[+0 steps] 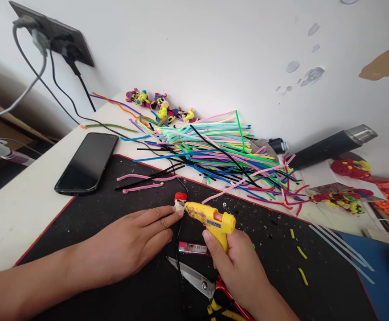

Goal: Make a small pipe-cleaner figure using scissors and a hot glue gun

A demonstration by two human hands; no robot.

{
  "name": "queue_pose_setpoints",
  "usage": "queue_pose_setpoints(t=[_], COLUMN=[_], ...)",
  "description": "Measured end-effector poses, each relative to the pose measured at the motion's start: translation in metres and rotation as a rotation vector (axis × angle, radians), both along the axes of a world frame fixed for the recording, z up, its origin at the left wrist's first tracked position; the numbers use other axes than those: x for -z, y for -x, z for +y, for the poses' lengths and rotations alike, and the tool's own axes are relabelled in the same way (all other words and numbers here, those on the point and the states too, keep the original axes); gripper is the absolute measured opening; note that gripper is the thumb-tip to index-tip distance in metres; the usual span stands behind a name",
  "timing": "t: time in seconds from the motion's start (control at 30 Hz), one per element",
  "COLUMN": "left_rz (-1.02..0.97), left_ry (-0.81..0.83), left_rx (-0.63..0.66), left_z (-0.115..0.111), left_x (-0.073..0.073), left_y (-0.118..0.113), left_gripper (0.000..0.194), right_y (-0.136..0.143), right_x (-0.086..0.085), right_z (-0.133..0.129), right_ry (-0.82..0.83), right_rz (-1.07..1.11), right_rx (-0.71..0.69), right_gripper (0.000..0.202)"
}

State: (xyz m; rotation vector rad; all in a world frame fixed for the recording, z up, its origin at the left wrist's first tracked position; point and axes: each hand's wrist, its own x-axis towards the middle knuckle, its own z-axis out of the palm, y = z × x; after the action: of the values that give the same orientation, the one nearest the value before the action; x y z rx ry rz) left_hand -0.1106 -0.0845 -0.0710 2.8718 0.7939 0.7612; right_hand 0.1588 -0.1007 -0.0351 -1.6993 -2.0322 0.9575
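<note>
My right hand (236, 258) is wrapped round the grip of a yellow glue gun (210, 216), whose stained front end points left. Right at its nozzle is a small red-and-white piece (180, 203), its exact kind unclear. The fingertips of my left hand (137, 240) close against this piece from the left, palm down over the black mat; the thumb is mostly hidden. Below the gun lies a lighter (192, 248) with a pink end. Nearer to me are open scissors (197, 281) with red handles, partly covered by my right hand.
Behind the mat (141, 294) spreads a heap of colourful pipe cleaners (210, 147). Small pipe-cleaner figures (162, 107) lie by the wall. A phone (87, 162) rests at left. Black cords cross the table. Clear glue sticks (343, 254) and short yellow pieces (301, 253) lie at right.
</note>
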Motion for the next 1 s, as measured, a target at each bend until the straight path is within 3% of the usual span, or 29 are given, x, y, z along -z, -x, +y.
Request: queue_pose_setpoints(t=[0.73,0.9,1.0], left_rz=[-0.015,-0.021,-0.018], left_ry=[0.017,-0.01,-0.012], left_rx=[0.006,-0.007,0.004], left_z=[0.0,0.001,0.004], left_x=[0.005,0.003,-0.001], left_y=[0.002,0.001,0.002], left_gripper=[0.021,0.02,0.02], right_y=[-0.005,-0.011,-0.014], right_x=[0.0,-0.001,0.001], right_z=[-0.002,-0.006,-0.009], right_ry=[0.014,0.138,0.225], right_rz=[-0.003,0.125,0.246], right_rx=[0.029,0.016,0.09], right_gripper=[0.049,0.047,0.054])
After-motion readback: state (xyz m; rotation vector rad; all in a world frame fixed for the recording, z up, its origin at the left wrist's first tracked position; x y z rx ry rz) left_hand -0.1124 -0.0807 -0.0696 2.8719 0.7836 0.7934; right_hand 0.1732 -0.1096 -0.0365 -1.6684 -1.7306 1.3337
